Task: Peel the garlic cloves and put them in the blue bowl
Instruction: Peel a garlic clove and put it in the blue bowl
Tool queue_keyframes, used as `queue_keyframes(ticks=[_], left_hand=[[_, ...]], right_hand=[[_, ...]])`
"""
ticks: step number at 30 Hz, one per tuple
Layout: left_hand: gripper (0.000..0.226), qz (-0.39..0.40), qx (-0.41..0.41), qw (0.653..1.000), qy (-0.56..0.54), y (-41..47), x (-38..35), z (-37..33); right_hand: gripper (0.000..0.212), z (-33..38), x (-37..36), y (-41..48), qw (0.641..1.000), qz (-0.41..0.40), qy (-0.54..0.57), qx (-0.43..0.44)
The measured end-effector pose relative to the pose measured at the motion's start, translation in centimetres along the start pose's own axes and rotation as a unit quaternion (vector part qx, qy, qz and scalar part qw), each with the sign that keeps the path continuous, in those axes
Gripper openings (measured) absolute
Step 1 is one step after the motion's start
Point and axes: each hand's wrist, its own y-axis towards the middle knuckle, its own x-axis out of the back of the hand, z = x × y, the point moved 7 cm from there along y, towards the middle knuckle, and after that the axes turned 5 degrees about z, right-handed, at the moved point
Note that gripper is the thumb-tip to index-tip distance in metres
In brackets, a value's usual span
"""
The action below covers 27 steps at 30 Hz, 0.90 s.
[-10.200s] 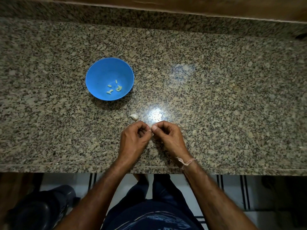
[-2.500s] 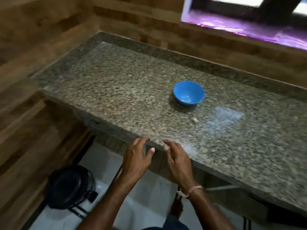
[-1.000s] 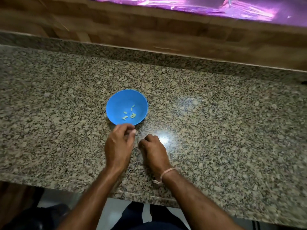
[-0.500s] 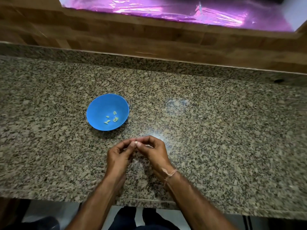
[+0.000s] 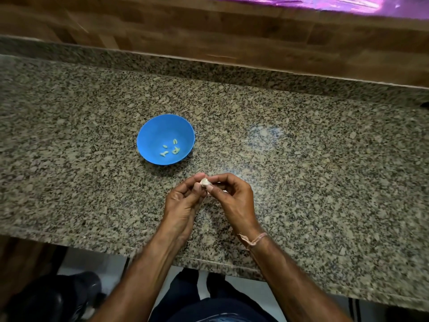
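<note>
You've lifted the last small whitish unpeeled garlic clove (image 5: pixel 204 182) off the speckled granite tabletop (image 5: pixel 325 182) — left hand (image 5: pixel 183 201) and right hand (image 5: pixel 234 198) both pinch it, near the round blue plastic bowl (image 5: pixel 151 140); peeling starts.

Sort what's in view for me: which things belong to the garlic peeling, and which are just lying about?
Part of the job:
- garlic clove, pinched between left hand and right hand
- blue bowl
- peeled cloves in the bowl

Just there:
- granite counter
- dark object on the floor, below the counter edge
- thread band on the right wrist
</note>
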Motion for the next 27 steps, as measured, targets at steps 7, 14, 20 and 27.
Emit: queue_keyframes(ticks=[7, 14, 20, 27], left_hand=[[0.036, -0.013, -0.02, 0.999, 0.048, -0.3, -0.1, -0.3], [0.027, -0.012, -0.009, 0.996, 0.084, -0.4, -0.2, -0.3], [0.023, -0.02, -0.007, 0.995, 0.096, -0.9, -0.2, -0.7], [0.023, -0.037, -0.03, 0.987, 0.153, -1.4, 0.0, -1.2]], right_hand=[[0.021, -0.4, -0.1, -0.4, 0.997, 0.013, 0.067, -0.026], [0.017, -1.2, -0.1, -0.5, 0.993, 0.024, 0.101, -0.055], [0.019, -1.0, 0.0, -0.7, 0.998, 0.027, 0.05, -0.031], [0.019, 0.2, 0.1, -1.0, 0.995, 0.012, -0.095, 0.026]])
